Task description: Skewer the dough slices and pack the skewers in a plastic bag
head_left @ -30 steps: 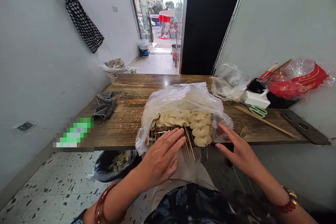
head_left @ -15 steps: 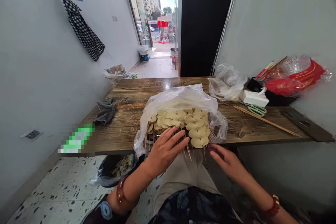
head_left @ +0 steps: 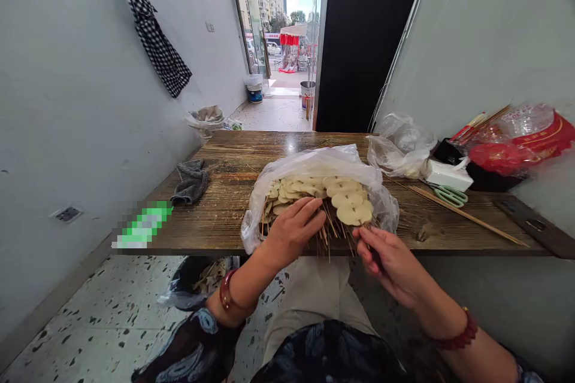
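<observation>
Pale yellow round slices [head_left: 299, 187] threaded on thin wooden sticks lie in layers inside a translucent plastic bag [head_left: 309, 161] at the table's near edge. The bag's mouth faces me, and bare stick ends [head_left: 324, 245] poke out over the edge. Across the middle of the pile rests my left hand [head_left: 294, 230], its fingers stretched over the slices and sticks, gripping nothing that I can see. At the lower right of the pile, my right hand [head_left: 390, 263] pinches the stick end of a skewer of slices [head_left: 354, 213] between thumb and fingers.
Right of the bag lie loose sticks [head_left: 467, 215], green-handled scissors [head_left: 450, 195], a white tissue box [head_left: 449, 175] and a crumpled plastic bag [head_left: 402, 146]. A grey cloth [head_left: 191, 181] is on the left. Below the table edge stands a lined bin [head_left: 193, 281] with scraps.
My right hand has moved up to the stick ends and closed on a skewer. My left hand's fingers have drawn closer together on the pile. The whole view has shifted slightly.
</observation>
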{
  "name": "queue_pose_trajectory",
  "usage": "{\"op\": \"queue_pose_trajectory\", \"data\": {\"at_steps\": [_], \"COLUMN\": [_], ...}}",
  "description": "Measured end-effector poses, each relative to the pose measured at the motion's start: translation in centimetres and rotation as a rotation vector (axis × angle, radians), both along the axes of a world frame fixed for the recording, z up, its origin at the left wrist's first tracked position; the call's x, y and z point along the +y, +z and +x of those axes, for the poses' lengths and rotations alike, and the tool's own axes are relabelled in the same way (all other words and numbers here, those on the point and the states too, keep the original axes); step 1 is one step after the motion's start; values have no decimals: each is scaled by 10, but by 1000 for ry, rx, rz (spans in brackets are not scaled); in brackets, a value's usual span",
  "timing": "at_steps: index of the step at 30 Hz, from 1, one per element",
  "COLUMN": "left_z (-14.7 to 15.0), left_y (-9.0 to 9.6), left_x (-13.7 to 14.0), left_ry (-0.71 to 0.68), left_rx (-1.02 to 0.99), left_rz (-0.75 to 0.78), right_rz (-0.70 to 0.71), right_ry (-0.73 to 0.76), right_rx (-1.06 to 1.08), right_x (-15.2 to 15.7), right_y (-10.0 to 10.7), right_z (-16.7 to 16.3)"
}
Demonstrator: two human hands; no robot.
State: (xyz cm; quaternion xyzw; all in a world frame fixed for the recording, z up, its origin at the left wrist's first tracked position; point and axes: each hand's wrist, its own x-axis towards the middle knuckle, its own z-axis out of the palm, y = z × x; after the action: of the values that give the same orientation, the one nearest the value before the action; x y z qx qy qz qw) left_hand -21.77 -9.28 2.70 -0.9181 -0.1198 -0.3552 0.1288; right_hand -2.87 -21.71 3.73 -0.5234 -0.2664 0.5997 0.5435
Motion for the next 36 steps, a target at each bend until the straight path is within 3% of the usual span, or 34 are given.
{"op": "queue_pose_trajectory", "data": {"at_steps": [3,8,17,20,24,27,29,32,36], "left_z": [6,0,-5,-2,-2,-2,-3,-3,-3], "left_y": [0,-9,-4,-5,-6,-5,-5,-4,-4], "left_x": [9,11,10,12,12,12,12,12,13], "left_ry": [28,85,126,126,131,128,120,114,121], "left_rx": [18,59,41,38,22,25,26,28,32], "left_rz": [-38,-102,-122,-113,-122,-124,-135,-145,-134], "right_rz": [50,19,-72,9,170,130,95,146,162], "right_ry": [-7,43,205,182,186,195,196,151,213], "right_rx": [64,61,-341,-711,-1443,-1832,-1948,-1863,-1279], "right_x": [16,25,4,0,0,2,4,8,13], "right_y": [11,6,10,9,11,11,11,11,13], "right_z": [1,7,34,47,55,53,53,58,63]}}
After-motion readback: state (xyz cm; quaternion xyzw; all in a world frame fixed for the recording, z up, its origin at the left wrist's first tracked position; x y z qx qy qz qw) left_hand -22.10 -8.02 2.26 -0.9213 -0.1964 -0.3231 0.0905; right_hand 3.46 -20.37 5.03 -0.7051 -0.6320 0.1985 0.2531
